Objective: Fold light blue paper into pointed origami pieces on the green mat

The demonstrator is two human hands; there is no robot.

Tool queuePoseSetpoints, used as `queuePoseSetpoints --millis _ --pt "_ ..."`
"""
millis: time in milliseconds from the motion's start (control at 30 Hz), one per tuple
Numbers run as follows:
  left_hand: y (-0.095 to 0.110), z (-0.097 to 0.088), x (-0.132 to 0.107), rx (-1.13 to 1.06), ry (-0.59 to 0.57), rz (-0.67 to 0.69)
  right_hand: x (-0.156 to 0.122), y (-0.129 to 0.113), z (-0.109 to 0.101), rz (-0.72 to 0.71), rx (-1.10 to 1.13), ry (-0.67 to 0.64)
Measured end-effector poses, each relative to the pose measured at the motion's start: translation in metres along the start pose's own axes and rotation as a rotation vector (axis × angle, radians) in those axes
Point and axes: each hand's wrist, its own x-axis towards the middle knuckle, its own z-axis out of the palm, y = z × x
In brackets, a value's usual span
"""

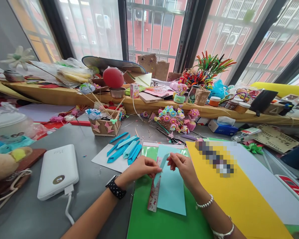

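Paper strip (pixel 163 163) over ruler (pixel 153 198), blue sheet (pixel 173 194) beneath.

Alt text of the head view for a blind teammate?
Left hand holds a blue paper strip, right hand at its top end, over a patterned ruler and blue sheet. Folded blue strips lie to the left.

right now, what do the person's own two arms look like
The left forearm wears a black, white-dotted watch strap; the right forearm, a pale beaded bracelet and, nearer the elbow, a silvery bangle. No sleeves show.
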Motion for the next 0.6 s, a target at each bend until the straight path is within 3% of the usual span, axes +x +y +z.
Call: queuePoseSetpoints --millis 100,233,300,433,600 --pt "0.006 -0.018 -0.004 0.237 0.145 0.041 0.003 0.004 -0.003 0.028 0.025 0.004" --pt "0.016 -0.053 -0.016 0.853 0.665 0.067 0.004 0.007 -0.005 0.025 0.009 0.010" --pt "0.019 -0.067 -0.024 1.100 0.812 -0.025 0.004 0.007 -0.005 0.018 -0.005 0.011" --pt "0.018 -0.079 -0.033 1.163 0.833 -0.101 0.004 0.007 -0.004 0.009 -0.021 0.015" --pt "0.018 -0.079 -0.033 1.160 0.813 -0.175 0.005 0.008 -0.005 0.002 -0.037 0.014"
